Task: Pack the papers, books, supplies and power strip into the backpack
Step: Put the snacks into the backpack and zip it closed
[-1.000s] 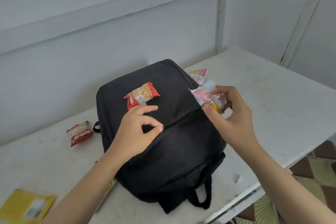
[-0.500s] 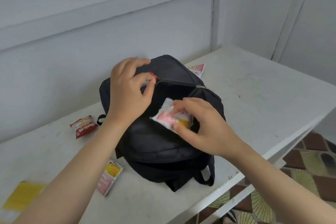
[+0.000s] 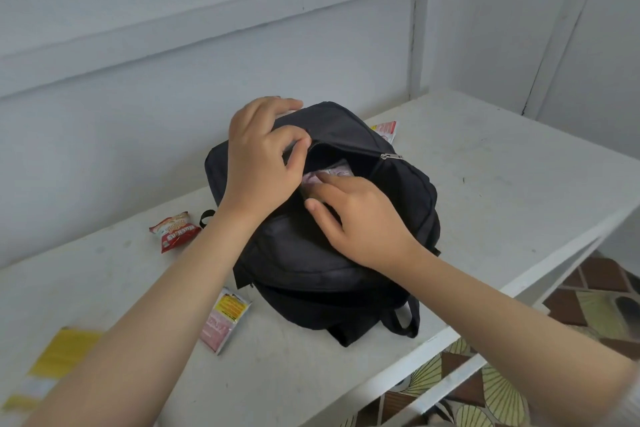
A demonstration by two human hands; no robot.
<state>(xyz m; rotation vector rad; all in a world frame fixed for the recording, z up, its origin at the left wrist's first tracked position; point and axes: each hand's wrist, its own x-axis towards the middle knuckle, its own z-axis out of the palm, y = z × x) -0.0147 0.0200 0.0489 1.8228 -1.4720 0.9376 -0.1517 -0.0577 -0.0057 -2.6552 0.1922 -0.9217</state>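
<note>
A black backpack [image 3: 391, 204] lies on the white table [image 3: 502, 191] with its front pocket unzipped. My left hand [image 3: 259, 163] pinches the upper edge of the pocket opening and holds it up. My right hand [image 3: 356, 218] presses a pink and white snack packet [image 3: 334, 173] down into the pocket; only the packet's top edge shows. The zipper pull [image 3: 391, 156] sits at the right end of the opening.
A red snack packet [image 3: 175, 230] lies left of the backpack. A pink and yellow packet [image 3: 225, 321] lies at its near left corner, another packet [image 3: 384, 130] behind it. A yellow packet [image 3: 59, 360] is at the near left. The table edge runs along the right.
My right hand has pushed the pink packet from the pocket mouth deeper inside. My left hand keeps the pocket edge lifted. The red packet that lay on top of the backpack is out of sight.
</note>
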